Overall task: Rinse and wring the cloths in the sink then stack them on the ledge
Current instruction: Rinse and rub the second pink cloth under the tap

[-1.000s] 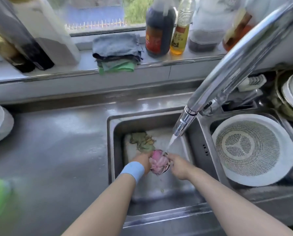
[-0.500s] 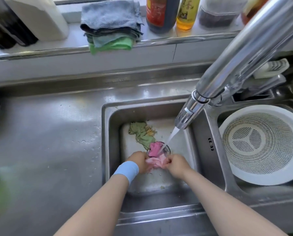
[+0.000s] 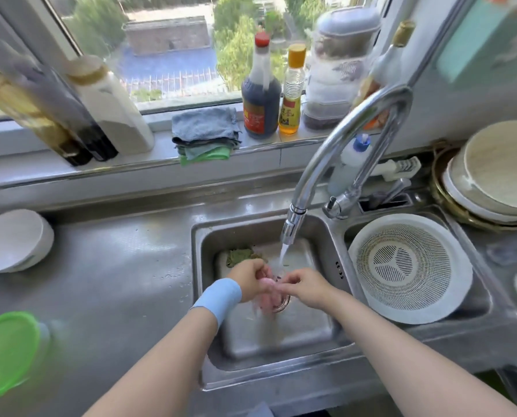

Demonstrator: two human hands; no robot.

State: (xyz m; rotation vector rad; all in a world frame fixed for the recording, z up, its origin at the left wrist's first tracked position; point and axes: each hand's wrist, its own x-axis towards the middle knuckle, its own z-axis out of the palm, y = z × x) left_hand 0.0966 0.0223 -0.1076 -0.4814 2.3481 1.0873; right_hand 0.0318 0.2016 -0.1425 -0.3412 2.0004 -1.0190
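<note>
While wet, pink cloth [image 3: 268, 297] between hands [image 3: 248, 279] [image 3: 306, 286]

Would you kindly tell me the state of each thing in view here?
Tap: running.
Pink cloth: bunched, held between both hands.
Left hand: grips pink cloth.
Right hand: pinches pink cloth.
Green cloth: crumpled on sink floor.
Ledge stack: folded, piled.
Dark bottle: capped, upright.
Yellow bottle: capped, upright.
</note>
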